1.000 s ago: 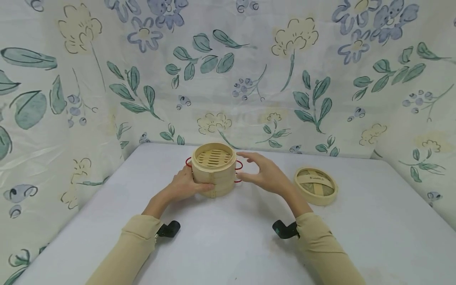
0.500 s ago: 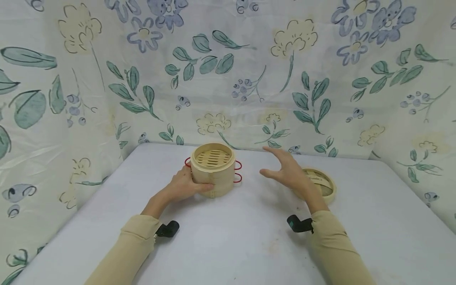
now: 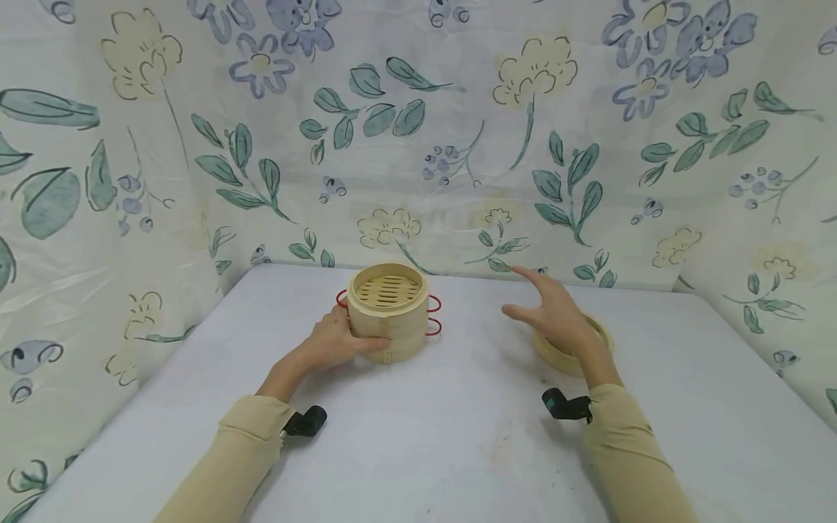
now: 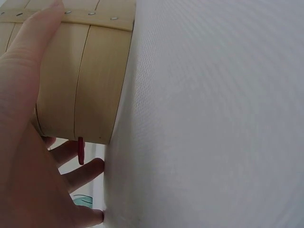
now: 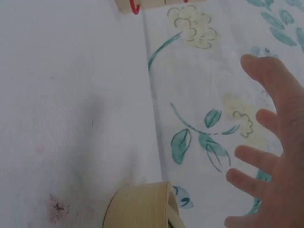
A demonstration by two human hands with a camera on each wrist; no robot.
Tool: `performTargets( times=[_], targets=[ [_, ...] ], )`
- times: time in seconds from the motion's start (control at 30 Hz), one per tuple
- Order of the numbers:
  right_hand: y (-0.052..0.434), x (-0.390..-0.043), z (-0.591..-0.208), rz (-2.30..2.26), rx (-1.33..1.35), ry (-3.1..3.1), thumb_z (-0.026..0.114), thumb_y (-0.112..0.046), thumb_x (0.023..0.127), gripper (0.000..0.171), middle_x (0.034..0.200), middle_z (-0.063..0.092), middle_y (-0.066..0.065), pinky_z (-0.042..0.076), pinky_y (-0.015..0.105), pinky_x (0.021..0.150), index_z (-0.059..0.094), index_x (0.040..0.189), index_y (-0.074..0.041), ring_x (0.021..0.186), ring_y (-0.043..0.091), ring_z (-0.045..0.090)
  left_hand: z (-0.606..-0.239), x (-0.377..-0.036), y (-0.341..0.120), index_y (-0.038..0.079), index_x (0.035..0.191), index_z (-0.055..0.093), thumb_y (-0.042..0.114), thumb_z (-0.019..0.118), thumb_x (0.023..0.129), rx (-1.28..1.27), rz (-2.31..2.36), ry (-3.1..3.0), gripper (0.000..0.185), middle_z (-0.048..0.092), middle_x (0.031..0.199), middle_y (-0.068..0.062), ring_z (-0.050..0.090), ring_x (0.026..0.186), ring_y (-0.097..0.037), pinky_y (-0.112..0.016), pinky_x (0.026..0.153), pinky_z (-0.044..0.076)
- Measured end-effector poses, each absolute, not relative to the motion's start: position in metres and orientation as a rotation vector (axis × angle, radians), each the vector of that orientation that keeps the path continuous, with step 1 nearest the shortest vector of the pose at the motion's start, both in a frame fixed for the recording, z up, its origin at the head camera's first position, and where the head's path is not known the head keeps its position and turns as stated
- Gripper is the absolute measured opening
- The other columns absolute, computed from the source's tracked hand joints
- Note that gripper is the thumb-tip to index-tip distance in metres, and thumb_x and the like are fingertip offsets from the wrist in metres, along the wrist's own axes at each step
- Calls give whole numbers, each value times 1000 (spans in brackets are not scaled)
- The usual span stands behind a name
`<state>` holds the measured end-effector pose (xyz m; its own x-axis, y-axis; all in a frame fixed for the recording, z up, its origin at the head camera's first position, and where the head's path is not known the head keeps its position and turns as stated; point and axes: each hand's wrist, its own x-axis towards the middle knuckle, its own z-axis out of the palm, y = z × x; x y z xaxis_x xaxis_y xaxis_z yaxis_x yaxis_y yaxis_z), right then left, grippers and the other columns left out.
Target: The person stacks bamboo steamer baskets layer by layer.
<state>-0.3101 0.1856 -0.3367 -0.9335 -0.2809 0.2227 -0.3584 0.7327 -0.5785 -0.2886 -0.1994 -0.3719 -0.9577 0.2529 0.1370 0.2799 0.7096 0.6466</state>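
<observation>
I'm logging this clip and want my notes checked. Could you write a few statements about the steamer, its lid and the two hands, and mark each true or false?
1. The left hand grips the side of the bamboo steamer. True.
2. The lid sits on top of the steamer. False: it lies on the table, to the right of the steamer, and the steamer's slatted inside shows.
3. The right hand is over the lid with spread fingers, holding nothing. True.
4. The steamer has blue wire handles. False: they are red.
5. Both sleeves are dark green. False: both are tan.
</observation>
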Motion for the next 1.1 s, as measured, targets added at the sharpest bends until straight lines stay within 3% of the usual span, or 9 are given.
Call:
performTargets(
  times=[0.13, 0.4, 0.7, 1.1],
  targets=[
    [195, -310, -338, 940, 491, -2857, 69, -42, 91, 81, 159, 30, 17, 21, 64, 114, 30, 156, -14, 147, 41, 22, -372, -290, -199, 13, 137, 47, 53, 79, 78, -449, -1092, -2873, 78, 65, 127, -10, 61, 112, -28, -50, 90, 50],
    [215, -309, -341, 907, 422, -2892, 66, -49, 91, 82, 159, 29, 20, 20, 70, 111, 29, 156, -15, 144, 45, 26, -372, -290, -198, 13, 137, 47, 55, 78, 77, -431, -1078, -2882, 79, 65, 126, -11, 61, 111, -28, -49, 89, 50],
    [230, -306, -344, 866, 367, -2981, 63, -51, 92, 85, 159, 24, 25, 7, 81, 103, 25, 156, -11, 142, 55, 17, -373, -290, -198, 15, 139, 45, 55, 78, 77, -419, -1088, -2884, 81, 63, 129, -10, 60, 116, -30, -52, 94, 48],
    [244, -302, -348, 846, 400, -3053, 62, -51, 91, 80, 157, 21, 31, 7, 86, 97, 33, 153, -10, 138, 63, 13, -374, -292, -198, 18, 141, 42, 53, 80, 76, -426, -1100, -2875, 83, 62, 131, -9, 58, 118, -29, -53, 96, 46]
  ],
)
